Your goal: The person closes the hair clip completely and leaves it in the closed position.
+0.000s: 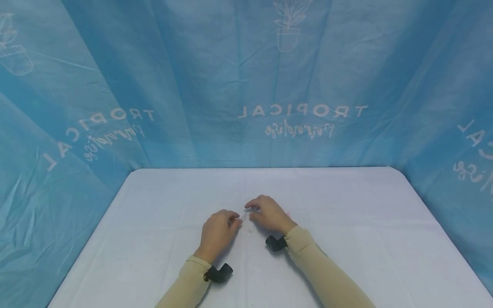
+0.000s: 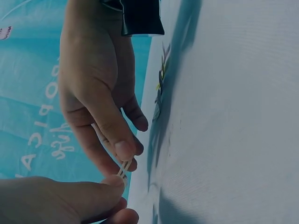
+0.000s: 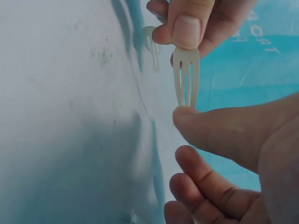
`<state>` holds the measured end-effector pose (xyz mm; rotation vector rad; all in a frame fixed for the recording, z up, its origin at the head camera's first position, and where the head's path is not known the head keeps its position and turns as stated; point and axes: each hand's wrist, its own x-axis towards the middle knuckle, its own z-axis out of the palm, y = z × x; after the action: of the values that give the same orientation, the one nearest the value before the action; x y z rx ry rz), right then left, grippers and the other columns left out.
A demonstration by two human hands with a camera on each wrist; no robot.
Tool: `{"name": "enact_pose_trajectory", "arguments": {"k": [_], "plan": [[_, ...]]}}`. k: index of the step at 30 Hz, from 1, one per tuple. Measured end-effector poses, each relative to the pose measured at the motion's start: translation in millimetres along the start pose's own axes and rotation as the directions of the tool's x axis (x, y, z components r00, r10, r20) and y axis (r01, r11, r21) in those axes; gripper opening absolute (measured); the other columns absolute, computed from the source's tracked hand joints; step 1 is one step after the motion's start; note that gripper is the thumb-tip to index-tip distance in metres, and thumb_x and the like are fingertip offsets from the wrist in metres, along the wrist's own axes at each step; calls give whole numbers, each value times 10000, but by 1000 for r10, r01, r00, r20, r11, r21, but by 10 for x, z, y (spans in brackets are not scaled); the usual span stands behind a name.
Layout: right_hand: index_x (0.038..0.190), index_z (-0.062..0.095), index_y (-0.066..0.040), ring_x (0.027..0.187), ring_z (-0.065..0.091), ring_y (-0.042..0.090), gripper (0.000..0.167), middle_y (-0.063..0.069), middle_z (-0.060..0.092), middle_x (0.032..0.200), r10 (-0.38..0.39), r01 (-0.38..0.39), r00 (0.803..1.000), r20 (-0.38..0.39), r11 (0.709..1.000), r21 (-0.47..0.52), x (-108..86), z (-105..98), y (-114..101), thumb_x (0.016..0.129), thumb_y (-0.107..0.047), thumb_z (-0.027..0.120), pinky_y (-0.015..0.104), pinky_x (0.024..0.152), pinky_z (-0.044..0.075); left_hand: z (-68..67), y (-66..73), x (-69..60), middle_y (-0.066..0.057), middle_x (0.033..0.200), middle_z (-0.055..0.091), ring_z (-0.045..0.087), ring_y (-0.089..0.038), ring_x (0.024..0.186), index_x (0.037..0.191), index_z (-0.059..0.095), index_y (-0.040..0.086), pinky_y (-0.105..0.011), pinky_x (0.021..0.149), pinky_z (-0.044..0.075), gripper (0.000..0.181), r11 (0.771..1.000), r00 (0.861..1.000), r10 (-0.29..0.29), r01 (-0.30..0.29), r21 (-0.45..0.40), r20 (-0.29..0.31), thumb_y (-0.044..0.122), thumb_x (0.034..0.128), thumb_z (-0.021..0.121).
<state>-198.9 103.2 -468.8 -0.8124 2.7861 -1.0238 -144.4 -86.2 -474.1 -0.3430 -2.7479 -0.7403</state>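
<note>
Between the hands is a pale cream snap hair clip (image 3: 195, 77), slotted lengthwise, held up off the cloth. My left hand (image 1: 218, 233) pinches its wider end between thumb and fingers, seen at the top of the right wrist view. At the narrower end, my right hand (image 1: 271, 214) grips the clip with its thumb and a finger mostly hidden behind; its other fingers curl loosely below. In the left wrist view the same clip (image 2: 124, 169) shows nearly edge-on, with both thumbs close together. From the head view it appears only as a thin pale strip.
A second pale hair clip (image 3: 148, 36) appears behind the left fingers. Small dark and yellowish things (image 2: 161, 79) lie on the white table cloth (image 1: 173, 192), too blurred to name. Something pink (image 1: 288, 214) shows beside the right hand. A blue curtain (image 1: 215, 85) surrounds the table.
</note>
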Motion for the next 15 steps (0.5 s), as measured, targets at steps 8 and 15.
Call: {"name": "enact_pose_trajectory", "arguments": {"k": [8,15], "plan": [[1132,729,-66,998,626,267,229,87,688,1072,10,-9,999,-40,999,31,-24,-34,-12,903,-58,717,452,889,499,4,-15,22,35,776,687,519,-43,614,961,779,111,-231,565,432,120,998,1000,-5,4,-59,-6,203,884,780],[1150,721,-76,1014,635,255,230,67,693,1094,-2,5,998,-70,999,42,-62,-56,16,921,-74,708,436,872,513,9,-28,44,41,781,697,488,-27,596,957,785,105,-223,558,423,116,990,1000,5,-6,-139,-9,203,898,769]]}}
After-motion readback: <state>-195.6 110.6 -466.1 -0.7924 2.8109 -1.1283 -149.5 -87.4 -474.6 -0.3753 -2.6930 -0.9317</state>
